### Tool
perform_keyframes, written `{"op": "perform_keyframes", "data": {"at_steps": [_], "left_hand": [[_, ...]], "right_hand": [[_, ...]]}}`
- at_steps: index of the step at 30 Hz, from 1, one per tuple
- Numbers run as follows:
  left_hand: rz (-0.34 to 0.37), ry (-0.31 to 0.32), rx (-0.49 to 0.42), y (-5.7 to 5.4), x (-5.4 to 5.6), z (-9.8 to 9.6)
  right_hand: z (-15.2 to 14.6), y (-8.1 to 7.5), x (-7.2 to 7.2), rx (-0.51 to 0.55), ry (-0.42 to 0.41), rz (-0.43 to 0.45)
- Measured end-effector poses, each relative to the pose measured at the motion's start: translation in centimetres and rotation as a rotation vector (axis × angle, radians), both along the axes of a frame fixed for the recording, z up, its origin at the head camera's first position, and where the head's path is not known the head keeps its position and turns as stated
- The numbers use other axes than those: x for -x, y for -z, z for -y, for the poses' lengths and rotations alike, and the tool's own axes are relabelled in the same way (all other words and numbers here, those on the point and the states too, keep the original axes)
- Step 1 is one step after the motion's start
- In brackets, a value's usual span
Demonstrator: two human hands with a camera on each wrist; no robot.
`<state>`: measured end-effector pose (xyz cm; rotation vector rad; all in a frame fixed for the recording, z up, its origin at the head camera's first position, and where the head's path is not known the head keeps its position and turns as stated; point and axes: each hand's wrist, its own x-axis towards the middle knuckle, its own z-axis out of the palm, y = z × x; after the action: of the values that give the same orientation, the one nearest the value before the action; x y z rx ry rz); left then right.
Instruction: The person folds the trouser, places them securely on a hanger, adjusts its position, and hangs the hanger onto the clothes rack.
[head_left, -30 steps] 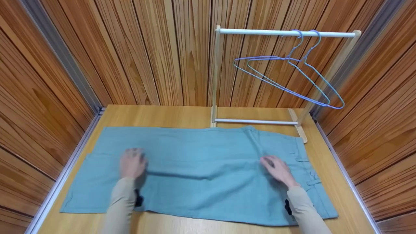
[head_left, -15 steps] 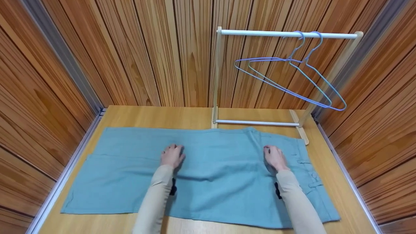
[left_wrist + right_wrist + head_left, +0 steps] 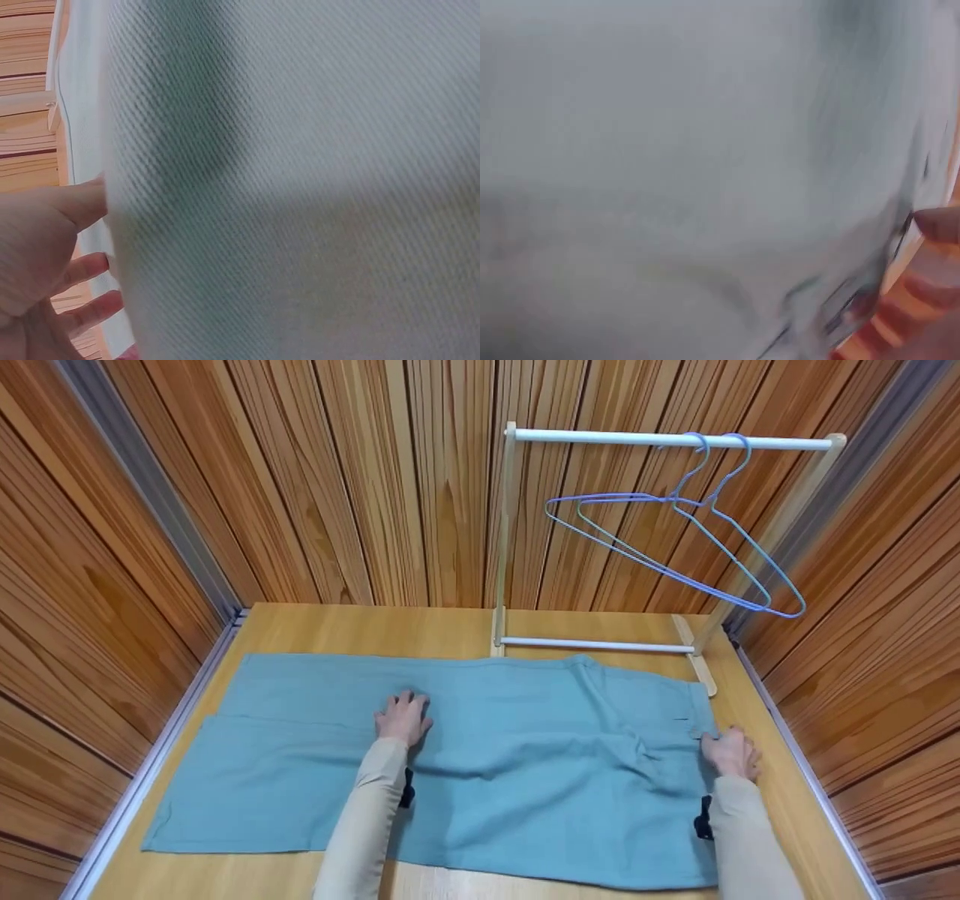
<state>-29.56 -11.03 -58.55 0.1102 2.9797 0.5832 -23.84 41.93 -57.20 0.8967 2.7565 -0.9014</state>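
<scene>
A pair of blue-green trousers (image 3: 517,787) lies flat and folded lengthwise on the wooden table, legs to the left and waistband to the right. My left hand (image 3: 403,720) rests on the middle of the cloth with its fingers spread; the left wrist view shows the thumb and some fingers (image 3: 94,311) past a rise of fabric. At the right end, my right hand (image 3: 733,751) grips the waistband edge. Its thumb lies on the cloth, and the other fingers (image 3: 907,307) curl at the edge, blurred in the right wrist view. Creases bunch left of this hand.
Behind the trousers stands a rack with a white rail (image 3: 600,437) and wooden posts. Two thin blue-purple wire hangers (image 3: 675,574) hang from the rail. Wood-panelled walls (image 3: 367,487) close in the back and both sides of the table (image 3: 360,622).
My left hand moved right along the cloth, then stayed near the middle. My right hand shifted right to the waistband and took hold of its edge; the cloth beside it has bunched.
</scene>
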Motion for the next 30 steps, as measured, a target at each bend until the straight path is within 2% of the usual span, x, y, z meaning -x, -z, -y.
{"op": "perform_keyframes", "data": {"at_steps": [3,8,11,16,18,20,23,26,30], "left_hand": [[-0.005,0.002,0.004,0.0,0.0,0.1],[0.016,0.008,0.004,0.2,-0.1,0.0],[0.009,0.007,0.007,0.3,-0.1,-0.1],[-0.002,0.0,0.024,0.4,-0.1,-0.1],[-0.007,0.003,0.029,0.4,-0.2,-0.2],[-0.011,0.005,0.028,0.4,-0.2,-0.3],[-0.013,0.017,0.035,0.4,-0.2,-0.3],[0.04,0.048,0.029,0.4,-0.4,-0.3],[0.156,0.083,0.014,0.5,-1.1,-0.3]], "right_hand": [[-0.5,-0.3,-0.4,0.102,-0.008,-0.013],[-0.5,-0.4,-0.5,0.151,-0.03,-0.091],[-0.6,-0.6,-0.6,0.132,0.001,-0.217],[-1.0,-1.3,-0.5,0.092,0.17,-0.458],[-1.1,-1.6,-0.5,0.072,0.184,-0.503],[-1.0,-2.0,-0.4,0.035,0.134,-0.475],[-0.6,-2.4,-0.1,-0.056,-0.019,-0.331],[0.7,-2.7,0.0,-0.149,-0.214,-0.211],[3.8,-2.4,-0.2,-0.199,-0.482,-0.165]]}}
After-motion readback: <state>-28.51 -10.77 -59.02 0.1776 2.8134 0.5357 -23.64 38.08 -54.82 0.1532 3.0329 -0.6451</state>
